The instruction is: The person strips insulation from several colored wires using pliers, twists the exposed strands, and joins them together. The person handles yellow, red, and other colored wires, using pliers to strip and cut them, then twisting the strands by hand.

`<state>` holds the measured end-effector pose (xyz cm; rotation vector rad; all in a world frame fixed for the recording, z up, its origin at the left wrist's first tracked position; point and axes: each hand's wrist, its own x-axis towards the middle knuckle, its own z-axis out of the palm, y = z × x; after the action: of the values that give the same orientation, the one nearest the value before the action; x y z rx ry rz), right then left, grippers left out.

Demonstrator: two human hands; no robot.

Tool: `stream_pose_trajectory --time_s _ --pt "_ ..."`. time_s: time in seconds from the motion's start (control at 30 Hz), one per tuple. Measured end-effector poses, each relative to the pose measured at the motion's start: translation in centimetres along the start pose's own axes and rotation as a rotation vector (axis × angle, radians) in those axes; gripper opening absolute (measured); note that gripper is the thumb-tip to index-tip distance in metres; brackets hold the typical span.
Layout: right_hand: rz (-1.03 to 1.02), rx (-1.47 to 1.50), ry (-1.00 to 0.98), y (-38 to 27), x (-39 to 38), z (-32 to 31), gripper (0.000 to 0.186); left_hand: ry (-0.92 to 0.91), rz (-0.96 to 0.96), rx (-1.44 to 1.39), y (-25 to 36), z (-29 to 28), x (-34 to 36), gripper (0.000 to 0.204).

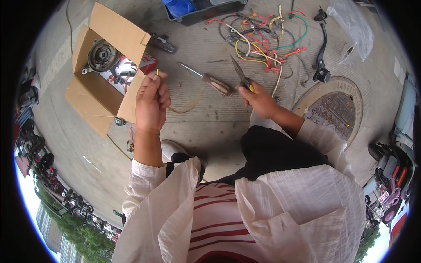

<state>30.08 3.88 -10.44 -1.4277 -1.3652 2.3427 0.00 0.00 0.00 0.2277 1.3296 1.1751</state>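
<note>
My left hand (150, 98) is closed in a pinch, and the short end of a yellow wire (157, 71) sticks up between thumb and fingertips. A thin brownish strand curves out below that hand over the ground; whether it is the same wire I cannot tell. Wrapped round needle-nose pliers (237, 69) with yellow on the grips, my right hand (261, 101) keeps their jaws pointing up and away. Between the two hands, a screwdriver (217, 84) with a brown handle lies on the concrete.
An open cardboard box (90, 98) with a round metal hub (103, 55) and other parts stands at left. Tangled coloured wires (263, 39) lie far ahead, near a black tray (208, 15). At right are a black brake lever (322, 52), a plastic bag (353, 28) and a manhole cover (333, 111).
</note>
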Motion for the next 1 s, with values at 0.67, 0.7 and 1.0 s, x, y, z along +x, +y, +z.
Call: stream_pose_trajectory --time_s 0.67,0.7,1.0 --pt "-0.401 -0.295 0.104 -8.1 -1.4 2.9 0.030 -0.300 -0.227 0.806 -3.4 4.7 -2.5 0.020" --pt "-0.413 -0.352 0.089 -8.2 -1.4 2.9 0.029 -0.297 -0.130 0.813 -3.8 4.6 -2.6 0.020" --pt "-0.450 -0.401 0.157 -8.3 -1.4 3.5 0.025 -0.252 -0.066 0.714 -4.8 5.5 -2.4 0.022"
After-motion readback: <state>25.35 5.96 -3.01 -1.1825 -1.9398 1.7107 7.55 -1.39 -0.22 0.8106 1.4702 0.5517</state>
